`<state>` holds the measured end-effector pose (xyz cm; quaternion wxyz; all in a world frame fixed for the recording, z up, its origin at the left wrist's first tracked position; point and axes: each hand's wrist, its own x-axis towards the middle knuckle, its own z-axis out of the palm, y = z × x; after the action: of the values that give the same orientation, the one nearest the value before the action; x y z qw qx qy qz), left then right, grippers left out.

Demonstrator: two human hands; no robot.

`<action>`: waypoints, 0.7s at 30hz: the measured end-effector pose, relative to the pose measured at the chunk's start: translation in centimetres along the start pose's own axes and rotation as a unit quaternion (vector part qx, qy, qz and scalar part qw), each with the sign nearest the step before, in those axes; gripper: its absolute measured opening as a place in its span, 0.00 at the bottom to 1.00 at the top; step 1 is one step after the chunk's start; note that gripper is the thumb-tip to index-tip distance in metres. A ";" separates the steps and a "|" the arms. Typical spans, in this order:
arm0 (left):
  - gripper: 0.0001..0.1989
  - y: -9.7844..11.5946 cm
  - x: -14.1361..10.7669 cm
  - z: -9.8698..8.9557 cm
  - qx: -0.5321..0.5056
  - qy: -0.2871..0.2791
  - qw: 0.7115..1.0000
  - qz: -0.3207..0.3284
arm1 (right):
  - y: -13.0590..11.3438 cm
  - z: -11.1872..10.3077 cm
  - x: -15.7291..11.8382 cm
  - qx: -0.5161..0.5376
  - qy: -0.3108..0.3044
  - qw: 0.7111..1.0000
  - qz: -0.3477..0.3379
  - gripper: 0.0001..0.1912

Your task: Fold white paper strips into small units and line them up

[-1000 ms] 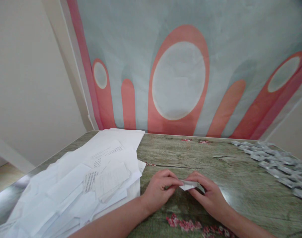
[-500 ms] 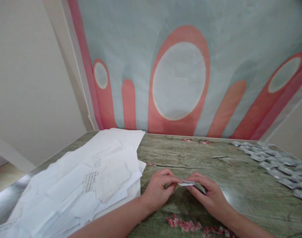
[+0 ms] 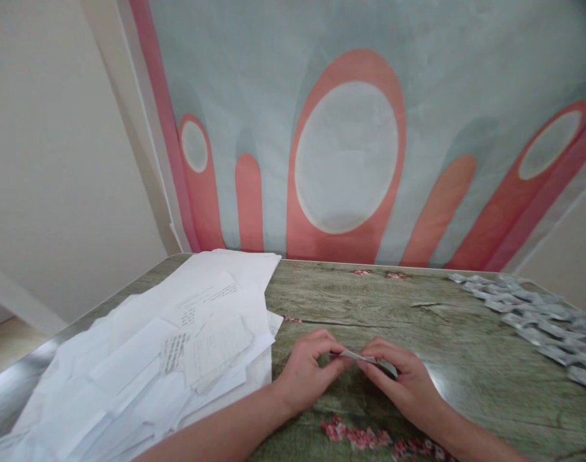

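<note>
Between my two hands, just above the wooden-patterned table point(image 3: 351, 295), is a small folded strip of white paper point(image 3: 359, 357). My left hand point(image 3: 312, 362) pinches its left end between thumb and fingers. The right end is pinched by my right hand point(image 3: 399, 372), with part of the paper showing behind the thumb. The fingertips of both hands are close together and cover much of the strip. Left of my left forearm lies a heap of loose white papers point(image 3: 129, 372), some with printed text.
Several folded grey-white paper pieces point(image 3: 538, 314) lie in rows along the table's right side. Larger white sheets point(image 3: 240, 263) lie at the back left. Behind the table hangs a grey-green and coral printed backdrop point(image 3: 345, 244); a pale wall point(image 3: 72, 160) stands at the left.
The paper strip has tilted, its right side dropping slightly, and my left thumb has shifted right along it. My fingertips are closer together; both hands still grip it.
</note>
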<state>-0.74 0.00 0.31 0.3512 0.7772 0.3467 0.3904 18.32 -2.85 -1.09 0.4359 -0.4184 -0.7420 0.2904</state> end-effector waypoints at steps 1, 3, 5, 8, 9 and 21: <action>0.05 0.0 0.0 0.0 0.001 0.006 1.000 -0.010 | 0.0 0.0 0.0 -0.001 0.006 1.000 0.002 0.06; 0.05 0.1 0.1 0.0 0.004 0.012 1.000 -0.027 | 0.1 0.0 0.2 -0.002 0.019 1.000 0.006 0.06; 0.05 0.2 0.2 0.0 0.005 0.013 0.999 -0.040 | 0.1 -0.1 0.3 -0.003 0.028 1.000 0.007 0.06; 0.05 0.3 0.2 0.2 -0.001 0.002 0.998 -0.061 | 0.1 -0.1 0.3 -0.002 0.032 0.999 0.006 0.07; 0.05 0.3 0.2 0.2 -0.009 -0.004 0.997 -0.074 | 0.1 -0.1 0.3 -0.002 0.034 0.999 0.006 0.07; 0.13 0.1 0.2 0.4 -0.090 -0.048 0.984 -0.149 | 0.5 -0.1 0.0 -0.062 0.024 0.996 -0.064 0.14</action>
<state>-0.28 0.01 0.29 0.4901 0.7000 0.4047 0.3256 18.55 -2.64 -1.45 0.4446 -0.4031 -0.7731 0.2054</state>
